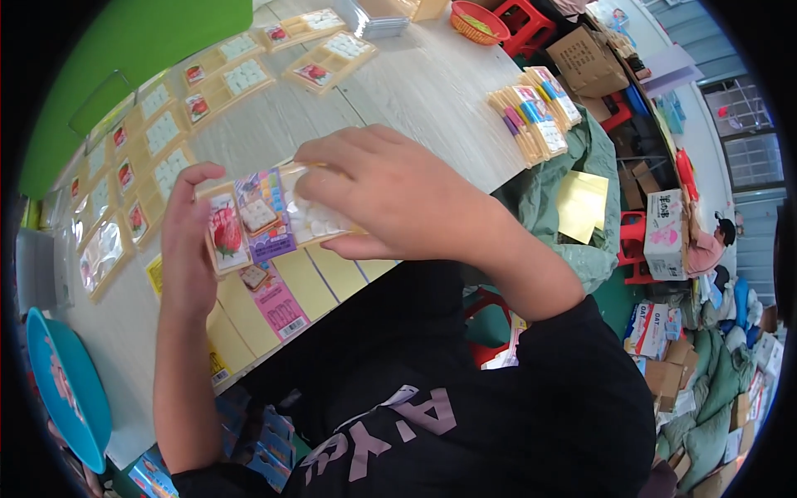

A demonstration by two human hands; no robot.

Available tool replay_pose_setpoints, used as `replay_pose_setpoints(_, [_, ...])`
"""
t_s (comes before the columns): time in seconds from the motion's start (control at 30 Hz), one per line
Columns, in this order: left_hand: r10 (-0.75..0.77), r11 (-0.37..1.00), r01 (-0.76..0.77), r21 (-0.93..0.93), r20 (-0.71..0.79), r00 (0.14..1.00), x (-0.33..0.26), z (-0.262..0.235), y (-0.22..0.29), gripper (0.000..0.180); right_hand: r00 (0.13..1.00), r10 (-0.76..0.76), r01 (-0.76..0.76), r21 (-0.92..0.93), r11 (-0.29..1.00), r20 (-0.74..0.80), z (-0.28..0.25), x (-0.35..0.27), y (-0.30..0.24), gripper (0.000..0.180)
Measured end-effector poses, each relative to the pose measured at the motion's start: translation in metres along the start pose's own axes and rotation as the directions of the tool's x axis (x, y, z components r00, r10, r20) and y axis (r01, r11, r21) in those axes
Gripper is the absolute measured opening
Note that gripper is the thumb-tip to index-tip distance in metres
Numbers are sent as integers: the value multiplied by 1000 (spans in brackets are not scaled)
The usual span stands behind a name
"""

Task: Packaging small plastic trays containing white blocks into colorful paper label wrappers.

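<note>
Between my hands is a shallow tan tray with a strawberry picture card at its left end and white pieces further right. A purple printed paper band wraps around the tray near its left part. My left hand grips the tray's left end, thumb and fingers on opposite edges. Over the right end lies my right hand, its fingers curled around the tray and hiding part of the white pieces. Beneath, pale yellow strips and a pink printed band lie at the table's near edge.
Rows of filled tan trays cover the table's far left. Stacked banded trays stand at the right edge beside a green sack. A turquoise basin sits at lower left, a red basket at the back.
</note>
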State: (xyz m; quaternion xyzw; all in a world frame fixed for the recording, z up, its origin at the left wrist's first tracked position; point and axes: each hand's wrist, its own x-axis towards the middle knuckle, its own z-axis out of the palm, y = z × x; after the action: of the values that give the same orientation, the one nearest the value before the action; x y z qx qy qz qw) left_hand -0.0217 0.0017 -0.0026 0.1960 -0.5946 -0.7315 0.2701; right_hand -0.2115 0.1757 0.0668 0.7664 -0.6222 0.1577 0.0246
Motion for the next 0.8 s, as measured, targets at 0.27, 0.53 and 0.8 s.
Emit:
replay_pose_setpoints(0.27, [12,978,-42,205,143,990,-6,-1,21,47,511,696,-821,-47,569,-505,-51,-132,81,45])
replay_pose_setpoints(0.53, [67,767,-209,607,248,967,-8,3,17,20,425,756,-904,-275,327,-498,-60,-187,118,48])
replay_pose_setpoints(0.8, [-25,759,-135,637,235,972,-2,4,10,16,428,788,-893,-344,291,-443,-52,-180,124,48])
